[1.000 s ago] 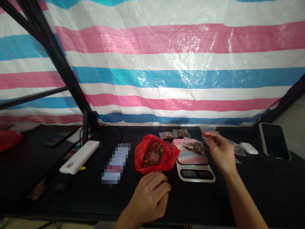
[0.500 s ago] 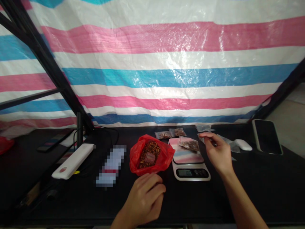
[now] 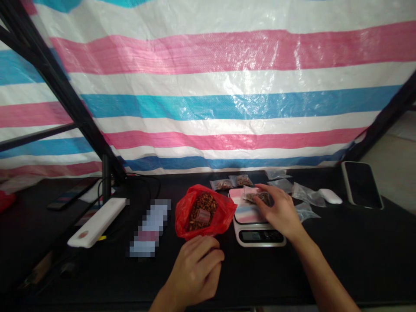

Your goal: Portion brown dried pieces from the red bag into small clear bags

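My right hand (image 3: pixel 279 209) is over the white kitchen scale (image 3: pixel 243 237), its thumb and fingers closed around a small clear bag (image 3: pixel 250 196) of brown bits lying on the weighing plate. Part of that bag is hidden by the fingers. My left hand (image 3: pixel 199 271) is curled closed just in front of an open red plastic bag (image 3: pixel 224 212), with nothing visible in it. Inside the red bag are many brown, seed-like pieces (image 3: pixel 208 203) and a small printed packet (image 3: pixel 203 216). Behind the scale lie two filled small bags (image 3: pixel 222 184).
Flat clear bags (image 3: pixel 307 193) lie right of the scale, near a white rounded case (image 3: pixel 331 196) and a propped phone (image 3: pixel 362 184). A white bar-shaped device (image 3: pixel 97 223) and a pixelated item (image 3: pixel 151 227) are on the left. Striped sheeting (image 3: pixel 227 104) hangs behind the black table.
My right hand has moved left from the loose clear bags to the filled bag on the scale and closed on it. My left hand stays curled in front of the red bag.
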The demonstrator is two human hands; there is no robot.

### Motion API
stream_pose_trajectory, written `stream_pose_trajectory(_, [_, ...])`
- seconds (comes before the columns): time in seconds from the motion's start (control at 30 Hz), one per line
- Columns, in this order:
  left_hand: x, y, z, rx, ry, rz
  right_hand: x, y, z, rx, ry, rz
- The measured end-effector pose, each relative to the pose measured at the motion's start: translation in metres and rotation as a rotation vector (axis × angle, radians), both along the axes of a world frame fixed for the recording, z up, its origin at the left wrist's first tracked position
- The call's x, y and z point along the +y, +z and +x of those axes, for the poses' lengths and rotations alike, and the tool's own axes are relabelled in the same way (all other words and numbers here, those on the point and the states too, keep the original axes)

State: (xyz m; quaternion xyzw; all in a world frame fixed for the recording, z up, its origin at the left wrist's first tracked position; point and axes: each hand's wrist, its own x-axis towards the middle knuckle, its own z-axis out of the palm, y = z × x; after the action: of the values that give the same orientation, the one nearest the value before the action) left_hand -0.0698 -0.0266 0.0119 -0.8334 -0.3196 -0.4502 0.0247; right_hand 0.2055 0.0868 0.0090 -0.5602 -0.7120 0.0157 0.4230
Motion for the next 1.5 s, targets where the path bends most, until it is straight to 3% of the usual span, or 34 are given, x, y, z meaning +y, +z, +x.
stream_pose_trajectory(0.13, [0.000, 0.006, 0.004, -0.106, -0.026, -0.043, -0.006, 0.011, -0.012, 0.134, 0.089, -0.009])
stream_pose_trajectory(0.3, [0.004, 0.012, 0.012, -0.504, -0.044, -0.396, -0.036, 0.030, -0.054, 0.481, 0.159, 0.130])
stream_pose_trajectory(0.43, [0.011, 0.009, 0.017, -0.722, -0.083, -0.683, -0.062, 0.040, -0.089, 0.359, 0.337, 0.219])
stream_pose_trajectory(0.53, [0.016, 0.007, 0.017, -0.830, -0.080, -0.761, -0.074, 0.044, -0.105, 0.201, 0.486, 0.218])
stream_pose_trajectory(0.63, [0.019, 0.010, 0.014, -0.901, -0.075, -0.820, -0.078, 0.042, -0.114, 0.226, 0.554, 0.171])
stream_pose_trajectory(0.77, [0.015, 0.013, 0.007, -0.925, -0.044, -0.839, -0.074, 0.034, -0.122, 0.422, 0.365, 0.051])
stream_pose_trajectory(0.83, [0.013, 0.012, 0.004, -0.910, -0.033, -0.823, -0.070, 0.032, -0.125, 0.449, 0.334, -0.025])
stream_pose_trajectory(1.17, [0.016, 0.015, -0.012, -0.721, 0.081, -0.719, -0.061, 0.038, -0.126, 0.457, 0.423, -0.144])
stream_pose_trajectory(1.5, [0.016, 0.012, -0.011, -0.705, 0.047, -0.693, -0.062, 0.028, -0.137, 0.464, 0.423, -0.179])
